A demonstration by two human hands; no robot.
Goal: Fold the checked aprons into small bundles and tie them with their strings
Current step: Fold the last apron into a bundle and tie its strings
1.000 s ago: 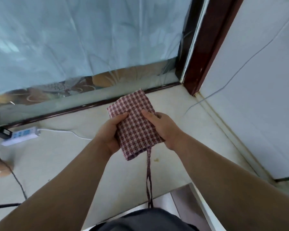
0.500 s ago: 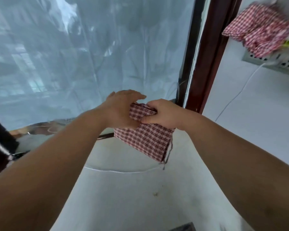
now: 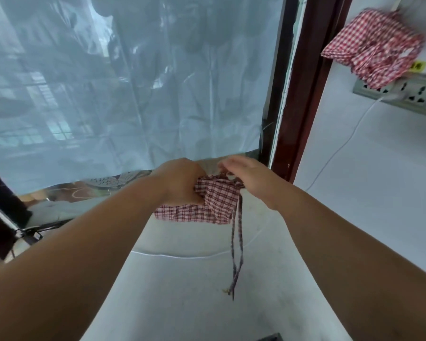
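Observation:
A folded red-and-white checked apron (image 3: 207, 205) is held up in front of me, above the floor. My left hand (image 3: 182, 180) grips its upper left part, fingers curled round the bunched cloth. My right hand (image 3: 246, 175) is at the bundle's top right corner with its fingers curled around the top of the apron strings (image 3: 236, 242). Both strings hang down loosely from there, and their ends dangle free. A second checked apron (image 3: 374, 43) hangs crumpled on the wall at the upper right.
A wall socket strip (image 3: 403, 94) sits under the hanging apron, and a white cable (image 3: 340, 148) runs from it down to the floor. A plastic-covered window (image 3: 133, 82) and a dark red frame (image 3: 303, 94) stand ahead. Dark equipment stands at the left edge.
My view has tilted up from the floor. The flat folded apron is now bunched in my left hand. My right hand has shifted from the cloth to the strings, which now hang free.

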